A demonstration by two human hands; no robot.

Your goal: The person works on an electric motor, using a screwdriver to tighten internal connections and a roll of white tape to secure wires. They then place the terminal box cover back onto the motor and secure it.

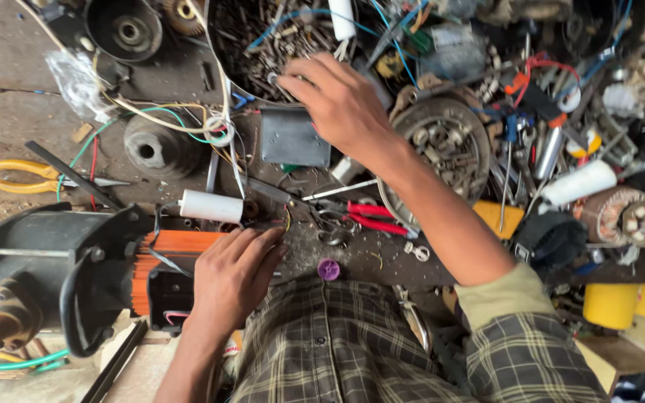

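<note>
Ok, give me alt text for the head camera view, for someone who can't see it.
Seen from above, a person's right hand reaches into a metal bowl of screws and scrap while the left hand rests on an orange-and-black electric motor. The workbench around them is crowded with yellow pliers, red-handled pliers, a white capacitor and loose wires.
</note>
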